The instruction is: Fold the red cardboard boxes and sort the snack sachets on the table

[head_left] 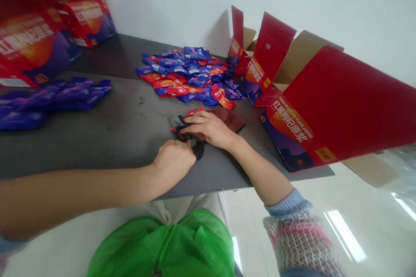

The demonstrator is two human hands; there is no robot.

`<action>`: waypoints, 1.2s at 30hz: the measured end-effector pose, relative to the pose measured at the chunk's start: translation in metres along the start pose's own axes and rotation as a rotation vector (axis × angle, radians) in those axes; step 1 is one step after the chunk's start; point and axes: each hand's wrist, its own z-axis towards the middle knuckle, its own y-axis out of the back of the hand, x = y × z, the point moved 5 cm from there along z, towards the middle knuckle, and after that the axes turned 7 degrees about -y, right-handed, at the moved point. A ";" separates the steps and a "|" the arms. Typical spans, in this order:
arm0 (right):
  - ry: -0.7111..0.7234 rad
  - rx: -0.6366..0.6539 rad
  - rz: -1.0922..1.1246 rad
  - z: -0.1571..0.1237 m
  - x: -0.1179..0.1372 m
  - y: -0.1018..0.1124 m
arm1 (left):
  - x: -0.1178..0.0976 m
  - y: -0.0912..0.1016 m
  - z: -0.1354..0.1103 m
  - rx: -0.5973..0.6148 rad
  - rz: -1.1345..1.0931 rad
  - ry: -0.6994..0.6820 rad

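Note:
A dark red cloth piece [227, 117] with black edging lies near the front of the grey table. My left hand [175, 156] is closed at its near side, with the fingers on a black curved band [198, 150]. What the band belongs to is partly hidden by both hands. My right hand [211, 129] rests over the cloth, palm down, fingers stretched out and pointing left. Just behind the fingers, a bit of a red packet shows. A pile of blue and red sachets [191, 71] lies beyond my hands.
Open red cartons stand at the right, the nearest carton [289, 134] reaching the table's [130, 138] front edge with its flaps spread. More red cartons [26, 43] stand at the left. Several blue sachets [58, 97] lie in front of them. A white wall rises behind.

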 end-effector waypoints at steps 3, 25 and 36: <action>-0.176 -0.004 -0.098 -0.002 -0.013 0.006 | 0.001 -0.001 0.001 0.056 -0.020 -0.010; -0.128 -0.067 -0.024 0.004 -0.009 -0.004 | -0.002 -0.010 0.001 0.042 -0.007 -0.085; -0.566 -0.205 -0.197 -0.011 -0.064 0.007 | -0.004 -0.005 -0.002 -0.111 0.095 -0.038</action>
